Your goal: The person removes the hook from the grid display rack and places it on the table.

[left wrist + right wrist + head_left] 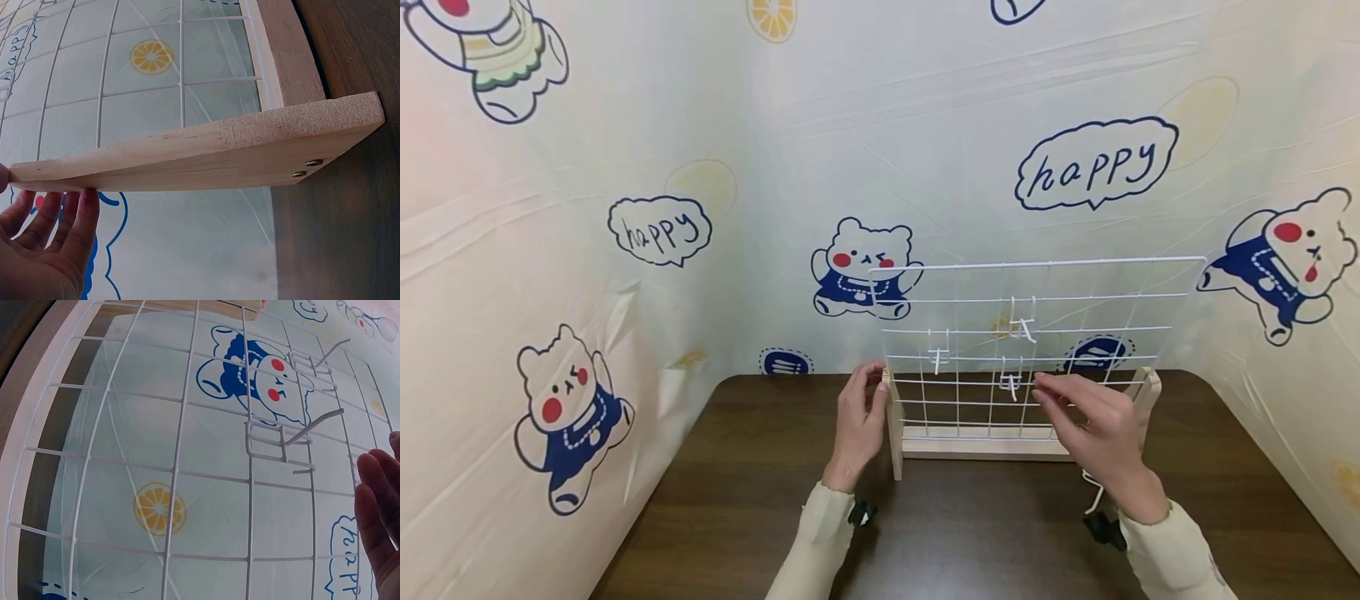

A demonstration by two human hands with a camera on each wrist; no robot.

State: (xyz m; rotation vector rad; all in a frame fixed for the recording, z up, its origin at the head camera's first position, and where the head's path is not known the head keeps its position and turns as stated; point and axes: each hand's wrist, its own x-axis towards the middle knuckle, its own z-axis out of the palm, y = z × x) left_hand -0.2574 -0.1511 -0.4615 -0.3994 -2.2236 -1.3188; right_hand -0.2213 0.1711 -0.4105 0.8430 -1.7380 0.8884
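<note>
A white wire grid panel (973,340) stands upright in a pale wooden stand (988,447). My left hand (859,417) grips the upper end of the stand's left post (156,156), thumb on one side and fingers on the other. Three white wire hooks hang on the grid: a left hook (938,357), an upper hook (1022,329) and a lower hook (1011,382). Beside the lower hook, my right hand (1097,417) has its fingers extended toward the grid, with nothing visible between them. The right wrist view shows these fingers (375,494) at the right edge.
Another white hook (1093,493) lies on the dark wooden table (970,533), partly behind my right wrist. A printed cloth (820,150) with cartoon bears surrounds the table at the back and sides. The stand's right post (1147,392) rises behind my right hand.
</note>
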